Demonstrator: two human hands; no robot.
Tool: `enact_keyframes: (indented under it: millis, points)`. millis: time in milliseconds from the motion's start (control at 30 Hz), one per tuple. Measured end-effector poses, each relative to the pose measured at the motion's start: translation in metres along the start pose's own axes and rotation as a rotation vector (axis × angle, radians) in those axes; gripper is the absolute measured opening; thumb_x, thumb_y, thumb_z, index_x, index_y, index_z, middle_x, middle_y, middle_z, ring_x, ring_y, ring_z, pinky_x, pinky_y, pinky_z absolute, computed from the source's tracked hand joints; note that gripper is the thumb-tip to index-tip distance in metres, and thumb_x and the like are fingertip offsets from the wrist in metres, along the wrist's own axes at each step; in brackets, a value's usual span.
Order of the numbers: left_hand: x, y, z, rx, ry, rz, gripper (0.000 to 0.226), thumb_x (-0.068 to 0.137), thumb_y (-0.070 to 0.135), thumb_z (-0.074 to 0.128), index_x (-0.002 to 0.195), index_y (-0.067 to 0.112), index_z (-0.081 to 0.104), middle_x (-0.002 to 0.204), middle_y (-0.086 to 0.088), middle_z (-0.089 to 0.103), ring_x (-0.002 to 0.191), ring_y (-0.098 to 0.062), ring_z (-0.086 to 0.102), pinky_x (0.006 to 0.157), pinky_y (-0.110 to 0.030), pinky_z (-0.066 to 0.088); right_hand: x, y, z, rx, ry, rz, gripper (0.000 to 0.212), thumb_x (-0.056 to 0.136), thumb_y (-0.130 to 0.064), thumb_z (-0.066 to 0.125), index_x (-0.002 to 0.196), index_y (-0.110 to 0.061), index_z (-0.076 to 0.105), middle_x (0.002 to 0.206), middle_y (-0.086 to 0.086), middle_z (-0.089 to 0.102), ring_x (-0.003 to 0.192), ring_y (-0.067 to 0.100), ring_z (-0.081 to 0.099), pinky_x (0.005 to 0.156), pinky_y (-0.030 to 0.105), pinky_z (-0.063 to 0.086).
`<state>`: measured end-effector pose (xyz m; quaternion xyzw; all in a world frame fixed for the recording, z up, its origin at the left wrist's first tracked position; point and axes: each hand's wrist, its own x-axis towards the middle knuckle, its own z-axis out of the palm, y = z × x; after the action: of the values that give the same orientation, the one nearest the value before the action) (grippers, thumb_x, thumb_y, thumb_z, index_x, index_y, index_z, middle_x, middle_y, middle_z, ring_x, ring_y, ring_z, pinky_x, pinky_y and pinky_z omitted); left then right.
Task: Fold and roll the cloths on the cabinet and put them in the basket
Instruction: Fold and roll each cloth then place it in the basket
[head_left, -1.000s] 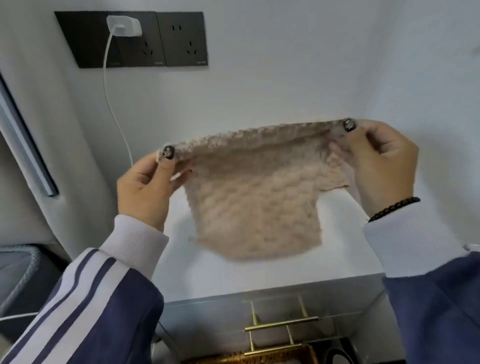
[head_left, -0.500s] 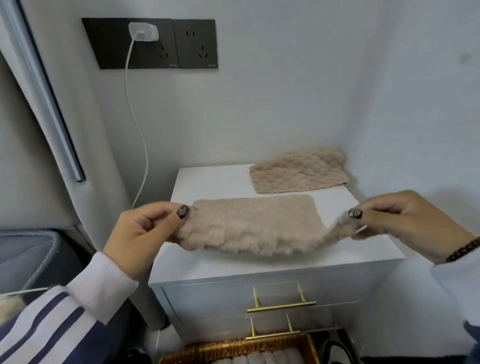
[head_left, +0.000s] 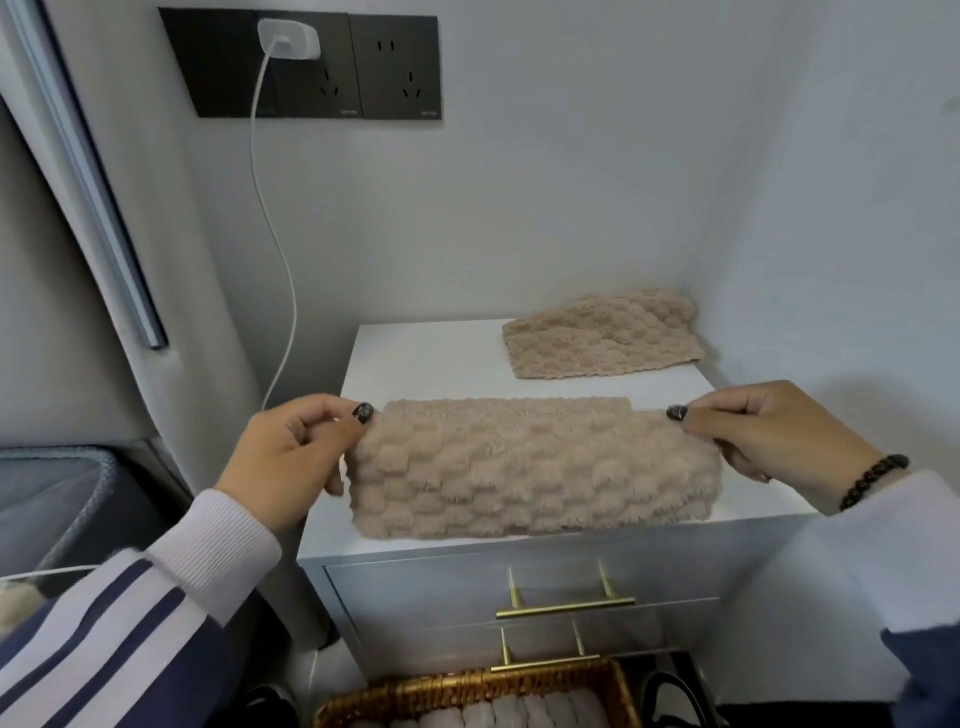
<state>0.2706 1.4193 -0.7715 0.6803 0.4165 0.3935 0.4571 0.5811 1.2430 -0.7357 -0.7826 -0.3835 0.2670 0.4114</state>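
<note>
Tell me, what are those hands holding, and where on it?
A folded beige cloth. The left hand pinches its upper left corner and the right hand its upper right corner, stretching it over the cabinet.

Basket (head_left: 467, 691): cut by bottom edge, only back rim and tops of the rolls (head_left: 519, 714) inside show; count unclear. Left hand (head_left: 291, 457): fingers under the cloth (head_left: 535, 473) hidden. Right hand (head_left: 769, 436): fingertips behind cloth end hidden. Far cloth (head_left: 602, 335): layers cannot be told. Dark object (head_left: 670, 696) at bottom right cut off, unidentifiable.
</note>
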Motion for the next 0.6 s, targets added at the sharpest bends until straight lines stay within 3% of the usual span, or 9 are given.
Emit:
enact_keyframes:
  millis: [100,200,267,333,467,600]
  points:
    - [0.022,-0.004,0.013,0.070,0.071,-0.013,0.012,0.089,0.020,0.065,0.080,0.017,0.071,0.060,-0.004,0.064,0.048,-0.002,0.053,0.057,-0.016,0.045,0.015,-0.003,0.017,-0.021,0.180,-0.087,0.018,0.086,-0.013,0.065,0.069,-0.009,0.072,0.047,-0.002,0.054,0.043,0.014,0.042,0.045,0.018,0.038]
    - [0.042,-0.011,0.026,0.121,0.129,-0.038,0.012,0.089,0.029,0.065,0.079,0.025,0.070,0.063,0.006,0.067,0.060,-0.006,0.057,0.062,-0.021,0.042,0.035,0.001,0.036,-0.136,0.234,-0.160,0.030,0.087,-0.015,0.058,0.058,-0.010,0.065,0.055,0.009,0.063,0.052,0.014,0.056,0.059,0.024,0.048]
    - [0.053,-0.015,0.035,0.155,0.155,-0.054,0.012,0.089,0.032,0.064,0.080,0.027,0.068,0.069,0.006,0.067,0.065,-0.009,0.058,0.064,-0.023,0.042,0.048,0.007,0.046,-0.181,0.245,-0.163,0.033,0.089,-0.018,0.055,0.057,-0.012,0.061,0.056,0.007,0.063,0.053,0.013,0.058,0.059,0.022,0.051]
    - [0.061,-0.018,0.043,0.219,0.173,-0.081,0.013,0.090,0.034,0.062,0.082,0.026,0.067,0.075,0.005,0.068,0.068,-0.011,0.058,0.062,-0.024,0.042,0.059,0.018,0.055,-0.241,0.246,-0.134,0.032,0.093,-0.023,0.053,0.065,-0.009,0.060,0.061,0.009,0.062,0.054,0.015,0.056,0.053,0.021,0.046]
    - [0.069,-0.030,0.056,0.433,0.165,-0.131,0.017,0.095,0.030,0.054,0.094,0.017,0.064,0.088,-0.003,0.066,0.065,-0.011,0.053,0.053,-0.022,0.036,0.076,0.031,0.062,-0.358,0.280,-0.091,0.034,0.095,-0.026,0.051,0.067,-0.007,0.053,0.067,0.014,0.060,0.062,0.025,0.052,0.057,0.029,0.039]
    - [0.074,-0.036,0.060,0.516,0.166,-0.137,0.016,0.097,0.027,0.050,0.097,0.015,0.061,0.092,-0.003,0.063,0.064,-0.011,0.050,0.051,-0.022,0.035,0.083,0.033,0.064,-0.421,0.319,-0.062,0.035,0.096,-0.028,0.049,0.071,-0.005,0.056,0.067,0.012,0.061,0.068,0.029,0.057,0.063,0.033,0.045]
